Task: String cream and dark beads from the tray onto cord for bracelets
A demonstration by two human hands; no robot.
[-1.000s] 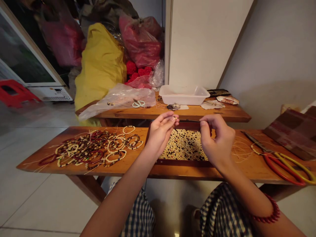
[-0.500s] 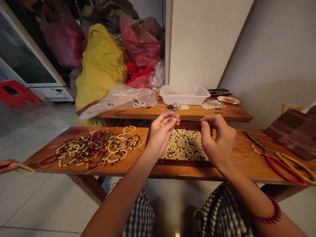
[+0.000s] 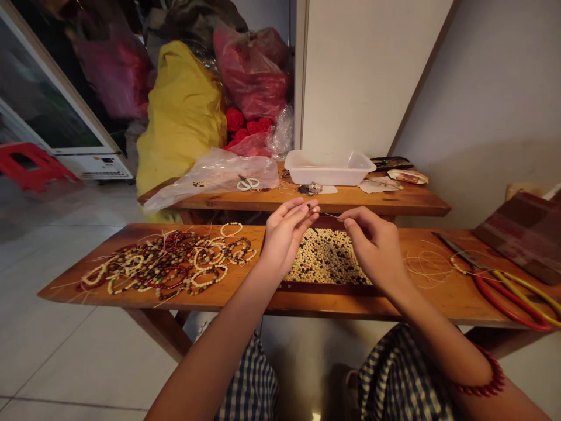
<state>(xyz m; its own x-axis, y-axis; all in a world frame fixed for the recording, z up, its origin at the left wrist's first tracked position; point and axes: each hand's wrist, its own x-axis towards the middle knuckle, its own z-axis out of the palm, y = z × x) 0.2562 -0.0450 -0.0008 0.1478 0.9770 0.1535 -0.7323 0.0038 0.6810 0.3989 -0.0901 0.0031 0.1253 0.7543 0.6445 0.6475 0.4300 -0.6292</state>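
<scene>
My left hand [image 3: 287, 234] is closed in a pinch on a small dark bead [image 3: 309, 206] at its fingertips. In my right hand [image 3: 372, 242], thumb and forefinger are shut on a thin needle [image 3: 330, 216], whose far end reaches the left fingertips. Whether the needle passes through the bead is too small to tell. Under both hands a dark red tray [image 3: 324, 287] holds many loose beads [image 3: 326, 257], mostly cream with some dark ones. A heap of beaded bracelets [image 3: 162, 263] lies left of the tray.
Large scissors [image 3: 504, 292] with red and yellow handles lie right, beside loose thread [image 3: 423, 266] and a cardboard box [image 3: 521, 234]. On a second bench behind stand a white plastic tub [image 3: 329, 169] and small scissors [image 3: 248, 183]. Filled bags [image 3: 179, 111] stand beyond.
My right hand has moved left, bringing the needle closer to my left fingers. Another person's hand at the far left has gone, and a pale bracelet now rests on the heap's left edge.
</scene>
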